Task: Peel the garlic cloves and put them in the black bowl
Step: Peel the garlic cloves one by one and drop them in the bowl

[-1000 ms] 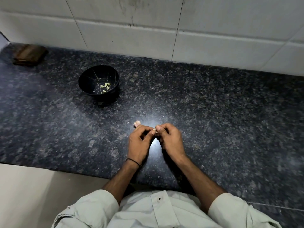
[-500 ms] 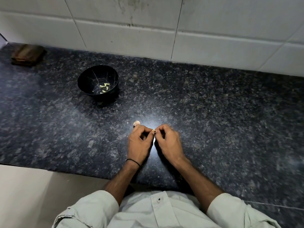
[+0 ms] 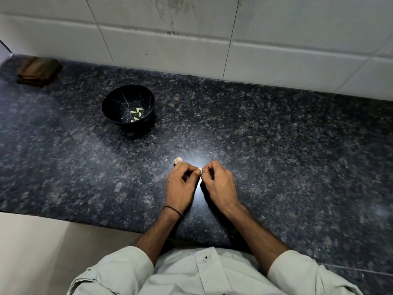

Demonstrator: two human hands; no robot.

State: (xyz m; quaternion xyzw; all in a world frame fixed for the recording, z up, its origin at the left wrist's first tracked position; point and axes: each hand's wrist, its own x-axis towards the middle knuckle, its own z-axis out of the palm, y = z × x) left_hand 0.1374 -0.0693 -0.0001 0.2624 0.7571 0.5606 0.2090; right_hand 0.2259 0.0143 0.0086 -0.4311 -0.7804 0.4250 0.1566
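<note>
Black bowl (image 3: 114, 103): roughly five peeled cloves (image 3: 136, 113) | left grip (image 3: 179, 188), right grip (image 3: 220, 186) pinch one clove (image 3: 200, 170) | one loose garlic piece (image 3: 177, 160)

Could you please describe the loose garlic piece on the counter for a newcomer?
On the dark granite counter, find the left hand and right hand. The garlic piece lies loose just beyond the left one; they pinch the other clove.

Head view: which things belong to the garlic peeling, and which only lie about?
For the job:
- garlic clove, pinched by left hand and right hand
- garlic piece on the counter beside the left hand
- black bowl with peeled cloves inside

Lying about:
- brown object, far left corner
</note>
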